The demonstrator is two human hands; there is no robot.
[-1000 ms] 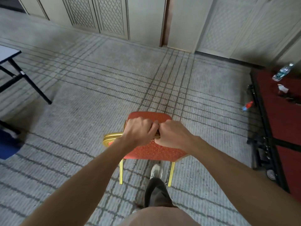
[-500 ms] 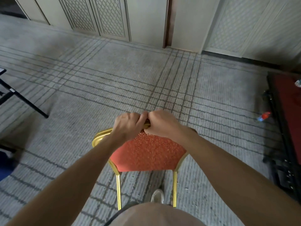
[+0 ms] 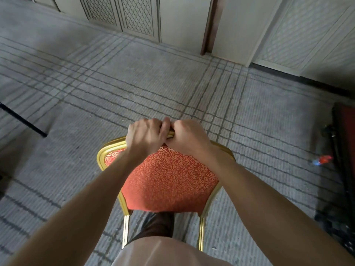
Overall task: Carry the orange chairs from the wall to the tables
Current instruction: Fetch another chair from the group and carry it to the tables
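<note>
Directly below you, close against your front, is the orange chair (image 3: pixel 169 177), seen from behind and above. Its patterned backrest faces you. Its gold frame (image 3: pixel 107 148) runs round the cushion and down into two rear legs, one on either side of your dark trouser leg (image 3: pixel 157 225).

Your left hand (image 3: pixel 145 136) and right hand (image 3: pixel 189 138) sit side by side at the middle of the top rail, knuckles up and touching each other. The fingers of both curl over the rail and grip it. That centred, two-handed hold looks chosen so that the chair hangs level in front of you and does not swing to one side as you walk. The chair's feet are hidden behind your body, so you cannot tell from this view whether it is lifted or resting on the carpet (image 3: pixel 134 89).

The grey carpet, crossed by dark grid lines, spreads ahead to a pale panelled wall (image 3: pixel 182 16). A black table leg (image 3: pixel 23 121) slants in at the left edge, well apart from the chair. By the task, the tables probably lie that way, so this reads as mid-carry with the set-down not yet done. At the right edge stands a dark stand with a red top (image 3: pixel 345 131), and a small red and blue object (image 3: pixel 321 160) lies on the carpet just beside it. Give both room if you turn.
</note>
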